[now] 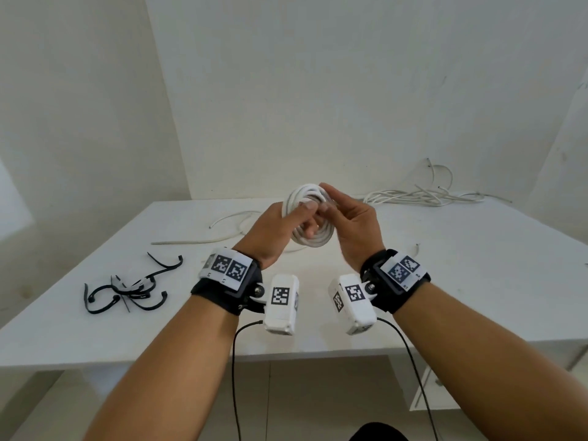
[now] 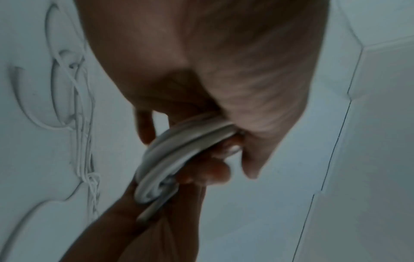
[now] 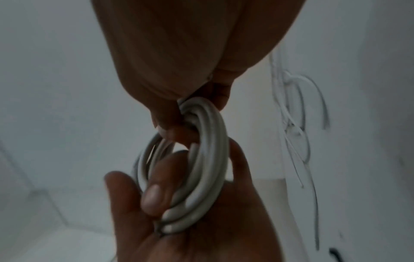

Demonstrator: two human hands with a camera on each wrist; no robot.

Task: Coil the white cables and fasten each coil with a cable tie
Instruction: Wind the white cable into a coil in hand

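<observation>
We hold a coil of white cable up in the air above the middle of the white table, between both hands. Our left hand grips the coil on its left side: the thumb lies across the front of the loops and the fingers curl through the ring from behind, as the right wrist view shows, where a fingertip pokes through the centre and the loops rest against the palm. Our right hand meets the coil at its upper right edge. In the right wrist view the thumb and a finger pinch the loops at the top of the ring, while the head view shows the other fingers extended and loose above it. The left wrist view is blurred but shows the strands running edge-on between the fingers of both hands.

On the table, loose white cable trails from under the coil toward the left. A tangle of more white cable lies at the far right edge by the wall. A heap of black cable ties sits at the near left, well apart from the hands.
</observation>
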